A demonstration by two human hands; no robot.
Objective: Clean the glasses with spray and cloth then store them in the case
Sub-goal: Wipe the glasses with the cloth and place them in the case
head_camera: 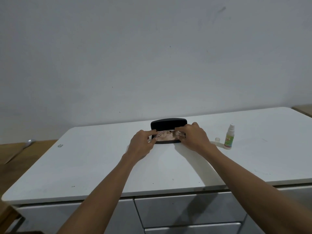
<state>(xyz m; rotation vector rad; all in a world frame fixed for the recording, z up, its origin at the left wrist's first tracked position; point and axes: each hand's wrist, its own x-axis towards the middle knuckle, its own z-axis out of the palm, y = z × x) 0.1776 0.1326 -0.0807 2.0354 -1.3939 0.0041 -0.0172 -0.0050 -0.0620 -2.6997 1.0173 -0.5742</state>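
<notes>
A black glasses case (168, 124) stands open at the back middle of the white table (101, 166), its lid upright. Clear-framed glasses (167, 132) hover just over the case's tray, above a pinkish cloth (166, 137) lying inside. My left hand (141, 144) pinches the left end of the glasses. My right hand (194, 137) holds their right end. A small white spray bottle (229, 136) with a green label stands upright to the right, and its clear cap (217, 139) lies beside it.
A white wall rises directly behind the table. White drawers (185, 211) sit under the front edge. To the left is a wooden surface (20, 156) with a metallic object (29, 142) on it. A small dark mark (60, 145) shows near the table's left edge.
</notes>
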